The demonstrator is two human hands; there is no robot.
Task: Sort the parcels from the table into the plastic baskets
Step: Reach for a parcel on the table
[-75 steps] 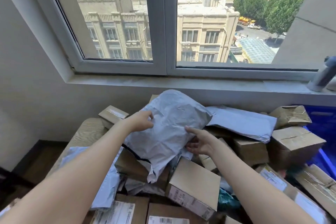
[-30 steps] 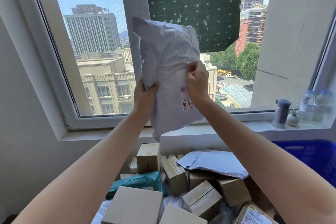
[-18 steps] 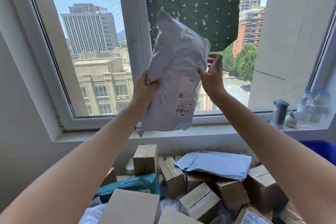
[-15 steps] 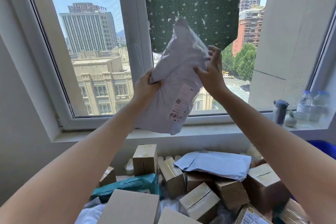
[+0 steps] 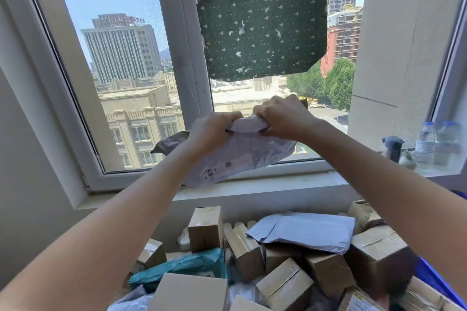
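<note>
A grey plastic mailer bag (image 5: 237,156) with a white barcode label hangs in the air in front of the window, lying almost flat. My left hand (image 5: 212,130) and my right hand (image 5: 283,117) both clutch its upper edge, close together. Below lies the heap of parcels: brown cardboard boxes (image 5: 206,228), another grey mailer (image 5: 305,231) and a teal mailer (image 5: 182,267). A sliver of a blue plastic basket (image 5: 434,283) shows at the lower right, mostly hidden by my right arm.
The window sill (image 5: 252,188) runs behind the heap. A dark flask (image 5: 393,145) and clear water bottles (image 5: 427,144) stand on its right end. A dark green patterned sheet (image 5: 262,25) is stuck on the glass. A grey wall is on the left.
Since the first frame the mailer was lifted from the heap up to the window and turned. In the last half second it tipped from upright to nearly flat, and both hands closed on its top edge.
</note>
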